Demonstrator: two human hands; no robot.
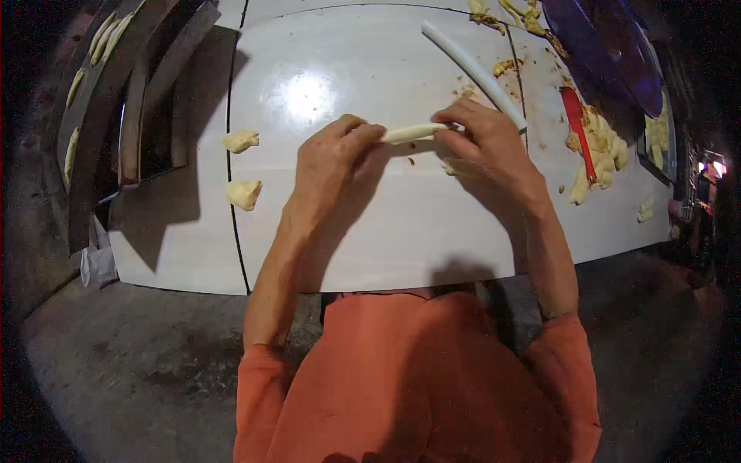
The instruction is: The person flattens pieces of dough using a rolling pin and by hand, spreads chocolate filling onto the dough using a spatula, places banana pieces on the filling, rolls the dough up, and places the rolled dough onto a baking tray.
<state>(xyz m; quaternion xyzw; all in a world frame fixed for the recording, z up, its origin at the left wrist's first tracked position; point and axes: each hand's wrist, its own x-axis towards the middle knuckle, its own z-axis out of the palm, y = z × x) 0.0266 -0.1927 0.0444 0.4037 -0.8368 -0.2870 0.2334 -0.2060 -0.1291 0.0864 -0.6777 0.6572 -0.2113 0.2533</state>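
Observation:
Between my two hands stretches a pale strip of dough [411, 134], just over the white tabletop. My left hand [333, 154] pinches its left end between thumb and fingers. At the other end, my right hand [482, 139] grips the strip, with the fingertips partly hiding it. A small bit of dough or filling [449, 167] shows by the right palm. Left of my left hand lie two dough lumps, one farther [241, 140] and one nearer [245, 194]. Beyond my right hand rests a white rolling pin [475, 73], set at a slant.
At the right, a red-handled tool [579, 131] lies on a heap of dough pieces [606, 150]. A purple basin [606, 54] stands at the far right. Trays with shaped dough [100, 46] stand along the left. Brown crumbs dot the white table [347, 239].

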